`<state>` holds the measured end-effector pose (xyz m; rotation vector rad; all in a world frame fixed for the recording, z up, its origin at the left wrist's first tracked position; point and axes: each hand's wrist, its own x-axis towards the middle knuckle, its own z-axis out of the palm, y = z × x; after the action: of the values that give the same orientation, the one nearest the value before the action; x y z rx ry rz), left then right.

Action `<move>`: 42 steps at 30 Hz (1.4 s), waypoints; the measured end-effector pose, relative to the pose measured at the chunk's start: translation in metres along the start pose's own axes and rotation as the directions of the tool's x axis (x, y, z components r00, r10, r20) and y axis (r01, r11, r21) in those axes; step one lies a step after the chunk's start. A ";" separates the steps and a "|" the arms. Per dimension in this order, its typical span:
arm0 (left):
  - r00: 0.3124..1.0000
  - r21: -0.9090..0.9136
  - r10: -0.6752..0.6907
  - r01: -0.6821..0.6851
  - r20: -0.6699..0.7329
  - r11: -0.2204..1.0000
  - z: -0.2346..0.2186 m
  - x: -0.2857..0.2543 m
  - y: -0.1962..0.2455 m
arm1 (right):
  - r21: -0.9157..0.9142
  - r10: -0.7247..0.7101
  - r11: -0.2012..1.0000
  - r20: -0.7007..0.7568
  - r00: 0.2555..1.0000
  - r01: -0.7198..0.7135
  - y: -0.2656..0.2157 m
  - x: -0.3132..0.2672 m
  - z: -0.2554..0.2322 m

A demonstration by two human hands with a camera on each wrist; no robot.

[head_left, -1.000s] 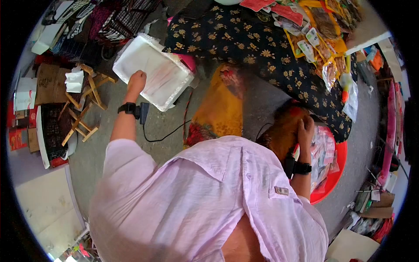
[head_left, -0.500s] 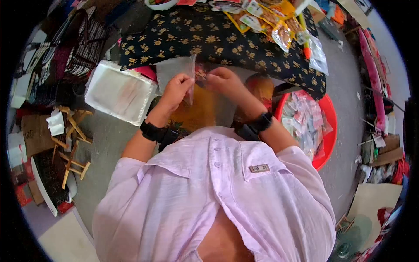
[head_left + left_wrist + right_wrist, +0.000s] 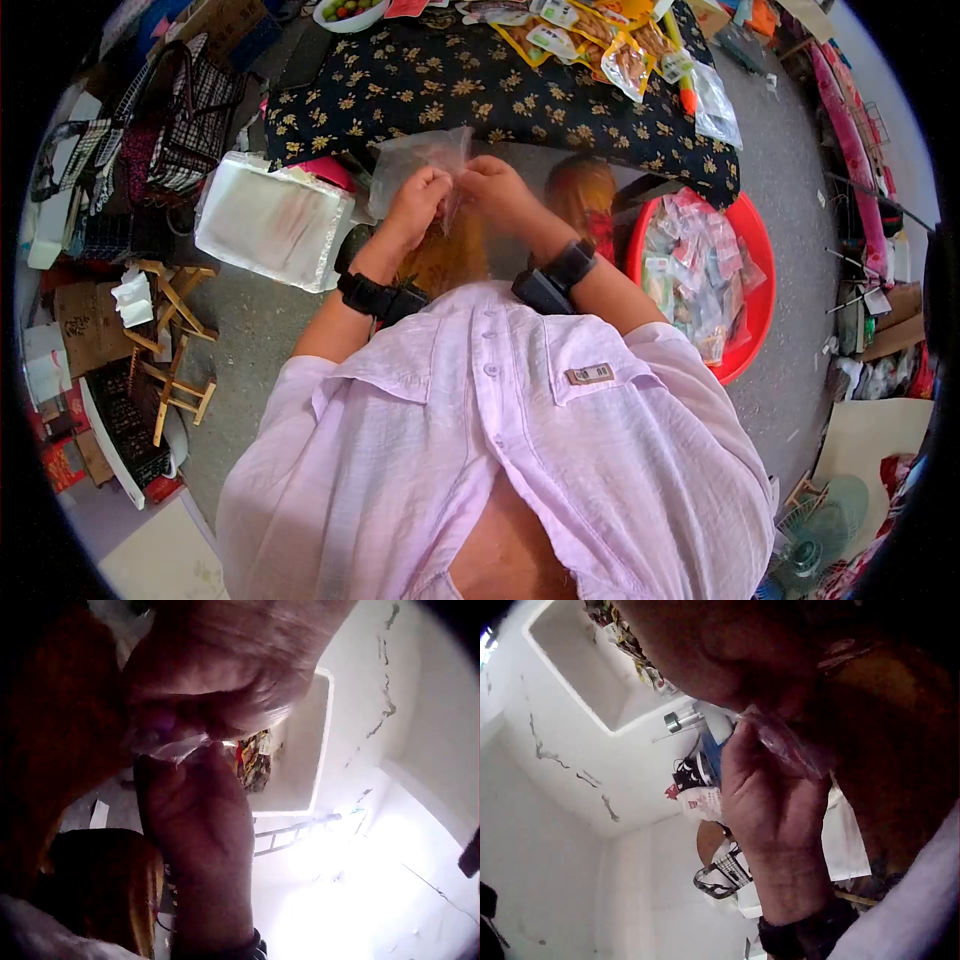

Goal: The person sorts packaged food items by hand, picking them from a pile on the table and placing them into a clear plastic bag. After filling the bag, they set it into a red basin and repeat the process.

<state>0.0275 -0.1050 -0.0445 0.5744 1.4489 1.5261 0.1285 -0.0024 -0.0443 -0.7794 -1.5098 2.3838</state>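
A clear plastic bag (image 3: 405, 160) is held in front of the person's chest, near the table's edge. The left hand (image 3: 418, 205) pinches its near side with curled fingers. Close beside it, the right hand (image 3: 498, 195) pinches the bag's edge, the two hands almost touching. In the left wrist view, crumpled clear plastic (image 3: 172, 746) shows between both hands. The right wrist view shows the plastic (image 3: 787, 746) at the fingertips too. Whether the bag contains anything cannot be told.
A table with a black flowered cloth (image 3: 400, 100) bears yellow food packets (image 3: 570, 35) and a bowl (image 3: 350, 14). On the left lies a white tray (image 3: 275, 220) in plastic; a red basin (image 3: 755, 290) of small packets stands right. Wooden stools (image 3: 175, 350) are far left.
The left hand has come from the white tray to the middle with a clear bag. The right hand has left the basin's side and now pinches the bag beside the left.
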 end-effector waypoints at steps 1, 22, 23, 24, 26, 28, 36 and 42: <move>1.000 -0.064 -0.009 0.008 -0.015 0.998 0.000 0.000 -0.001 | 0.028 0.003 1.000 0.004 1.000 -0.003 0.003 0.002 -0.002; 0.467 0.934 0.858 -0.356 0.215 -0.041 0.013 0.002 0.117 | -0.030 -0.399 0.916 -0.150 0.905 0.399 -0.073 0.023 0.015; 0.425 0.923 0.866 -0.370 0.265 -0.101 0.019 0.008 0.124 | 0.023 -0.391 0.916 -0.178 0.903 0.401 -0.077 0.027 0.013; 0.383 0.910 0.868 -0.382 0.315 -0.161 0.025 0.015 0.128 | 0.077 -0.379 0.913 -0.205 0.902 0.401 -0.081 0.030 0.010; 0.394 0.899 0.835 -0.366 0.383 -0.239 0.031 0.041 0.115 | 0.175 -0.309 0.917 -0.253 0.917 0.358 -0.086 0.039 0.000; 0.497 0.898 0.764 -0.364 0.411 -0.247 0.043 0.055 0.107 | 0.037 -0.438 0.891 -0.188 0.879 0.452 -0.063 0.065 -0.031; 0.515 0.928 0.776 -0.271 0.365 -0.257 0.041 0.094 0.122 | 0.346 -0.215 0.853 -0.448 0.868 0.390 -0.079 0.047 -0.113; 0.359 0.912 0.839 -0.130 0.410 -0.390 0.007 0.104 0.201 | -0.965 -0.856 0.256 -0.250 0.452 -0.049 -0.111 0.007 -0.145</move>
<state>-0.0747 0.0115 0.1209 2.3805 3.0461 0.8667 0.1892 0.1628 0.0034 -1.0761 -2.0423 0.3129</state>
